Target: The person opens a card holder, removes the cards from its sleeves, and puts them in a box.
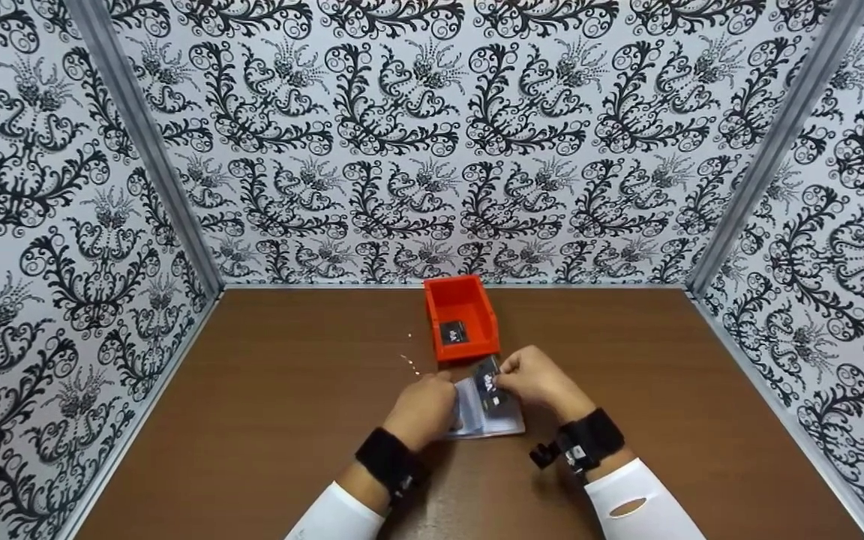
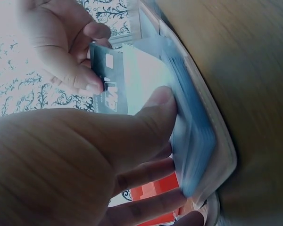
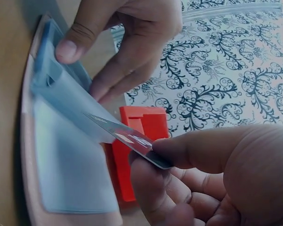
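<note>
A card holder (image 1: pixel 505 424) with clear plastic sleeves lies spread on the table in front of the red bin. My left hand (image 1: pixel 422 409) grips its sleeves at the left, the thumb pressing on them in the left wrist view. Between thumb and fingers, my right hand (image 1: pixel 541 381) pinches a dark bank card (image 1: pixel 487 384) with white lettering. In the right wrist view the far end of the card (image 3: pixel 132 139) lies against a raised clear sleeve (image 3: pixel 75 101), partly within it as far as I can tell. The pinkish cover (image 3: pixel 30 174) shows along the edge.
Just beyond the hands stands the red bin (image 1: pixel 489 349), with another dark card (image 1: pixel 453 332) on its floor. The brown table (image 1: pixel 289 375) is bounded by patterned walls (image 1: pixel 432 150) at the back and both sides.
</note>
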